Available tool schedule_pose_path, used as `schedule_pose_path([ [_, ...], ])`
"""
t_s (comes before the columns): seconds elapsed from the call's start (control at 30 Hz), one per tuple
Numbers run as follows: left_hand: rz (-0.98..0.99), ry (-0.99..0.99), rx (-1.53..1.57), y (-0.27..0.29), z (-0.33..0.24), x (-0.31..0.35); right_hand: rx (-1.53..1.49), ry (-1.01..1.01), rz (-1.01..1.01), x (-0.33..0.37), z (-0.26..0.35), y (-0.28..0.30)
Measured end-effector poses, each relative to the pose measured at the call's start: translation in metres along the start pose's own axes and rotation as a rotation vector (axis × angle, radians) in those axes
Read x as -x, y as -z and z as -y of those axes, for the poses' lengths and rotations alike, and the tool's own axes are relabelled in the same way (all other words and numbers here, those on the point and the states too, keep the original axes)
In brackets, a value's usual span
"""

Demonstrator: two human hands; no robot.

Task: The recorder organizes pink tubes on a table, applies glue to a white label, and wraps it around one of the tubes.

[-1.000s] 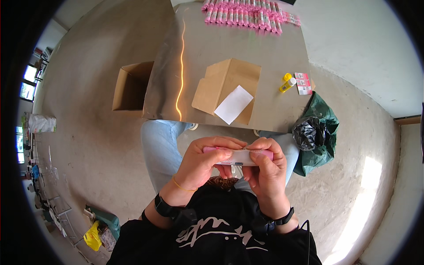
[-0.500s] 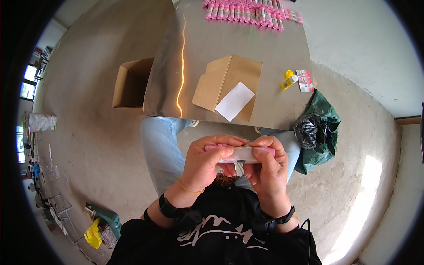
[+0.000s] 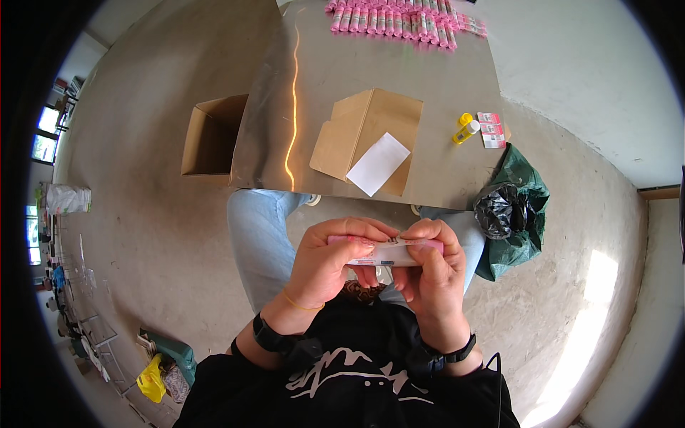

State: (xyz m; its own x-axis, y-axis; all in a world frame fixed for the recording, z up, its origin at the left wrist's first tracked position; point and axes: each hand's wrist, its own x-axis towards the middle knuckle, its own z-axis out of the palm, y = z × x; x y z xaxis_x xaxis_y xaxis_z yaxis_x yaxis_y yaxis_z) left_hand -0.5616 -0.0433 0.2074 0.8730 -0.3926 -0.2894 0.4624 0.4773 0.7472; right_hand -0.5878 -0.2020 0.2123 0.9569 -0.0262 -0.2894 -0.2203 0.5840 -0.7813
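Observation:
Above my lap I hold a pink roll with a white paper label around its middle (image 3: 391,252), lying crosswise between my hands. My left hand (image 3: 327,255) is wrapped round its left end, thumb along the label's near side. At the other end my right hand (image 3: 434,267) grips it, with the thumb pressed near the label's edge. The fingertips of both hands almost meet at the roll's far side. Part of the roll is hidden under my fingers.
On the metal table (image 3: 271,135) lie a cardboard piece (image 3: 392,114) with a white paper slip (image 3: 379,164), a yellow glue stick (image 3: 467,133), and pink-and-white labels (image 3: 491,131). Several pink rolls (image 3: 389,21) line the far edge. An open carton (image 3: 212,135) stands left, a green bag (image 3: 524,242) right.
The roll has turned slightly in my hands, so more print on its label shows. My left hand has shifted a little to the left.

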Motion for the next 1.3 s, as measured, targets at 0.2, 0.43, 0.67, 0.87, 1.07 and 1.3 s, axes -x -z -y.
schedule_pose_path([
  [0.2, 0.058, 0.047, -0.064, 0.002, -0.008, -0.001, -0.042, -0.008, -0.008, 0.001, 0.0, -0.001],
  [0.43, 0.061, 0.037, -0.164, 0.0, -0.014, -0.001, -0.102, -0.043, -0.014, 0.0, 0.002, 0.0],
  [0.67, 0.183, -0.049, -0.204, 0.003, -0.016, -0.001, -0.169, -0.101, 0.032, -0.003, 0.003, 0.005],
  [0.87, 0.111, -0.034, -0.171, 0.004, -0.012, 0.0, -0.228, -0.161, 0.127, -0.005, 0.007, 0.01],
  [1.07, 0.069, 0.07, -0.093, 0.003, -0.017, 0.002, -0.235, -0.144, 0.238, -0.004, 0.012, 0.011],
  [1.3, 0.013, 0.17, -0.068, 0.0, -0.02, 0.006, -0.051, -0.115, 0.297, -0.004, 0.009, 0.017],
])
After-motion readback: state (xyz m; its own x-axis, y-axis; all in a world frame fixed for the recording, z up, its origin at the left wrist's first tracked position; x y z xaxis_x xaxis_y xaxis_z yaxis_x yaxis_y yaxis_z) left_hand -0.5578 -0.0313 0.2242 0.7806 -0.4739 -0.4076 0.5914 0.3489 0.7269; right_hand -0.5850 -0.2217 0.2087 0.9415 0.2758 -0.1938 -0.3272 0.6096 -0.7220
